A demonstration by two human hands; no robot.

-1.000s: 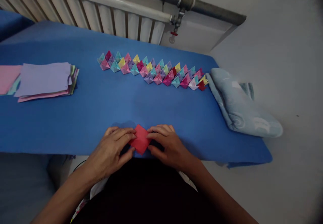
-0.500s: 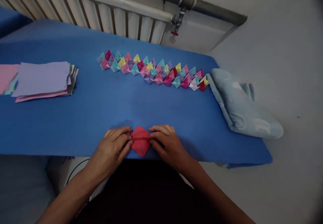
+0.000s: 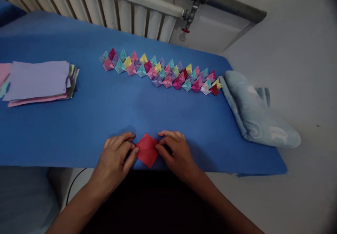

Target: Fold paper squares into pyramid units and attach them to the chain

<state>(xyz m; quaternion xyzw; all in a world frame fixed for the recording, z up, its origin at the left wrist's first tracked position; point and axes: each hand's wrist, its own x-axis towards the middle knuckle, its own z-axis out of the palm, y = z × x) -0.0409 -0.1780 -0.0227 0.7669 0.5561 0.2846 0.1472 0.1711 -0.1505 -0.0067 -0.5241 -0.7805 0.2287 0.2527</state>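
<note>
In the head view, the red paper diamond (image 3: 146, 151) is near the front edge of the blue tabletop (image 3: 65, 132). The left hand (image 3: 112, 158) pinches its left corner, fingers nearly closed; the right hand (image 3: 179, 153) likewise pinches the right corner. Folding seems in hand; the next move likely calls for keeping both corners aligned. No container shows; folded paper pieces (image 3: 167, 82) stand in rows.

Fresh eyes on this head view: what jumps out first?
Probably the rows of multicoloured folded paper pieces, set slantwise across the far half of the blue surface. Next, the bright red paper near the front edge, its side corners held between the left hand and right hand.
</note>
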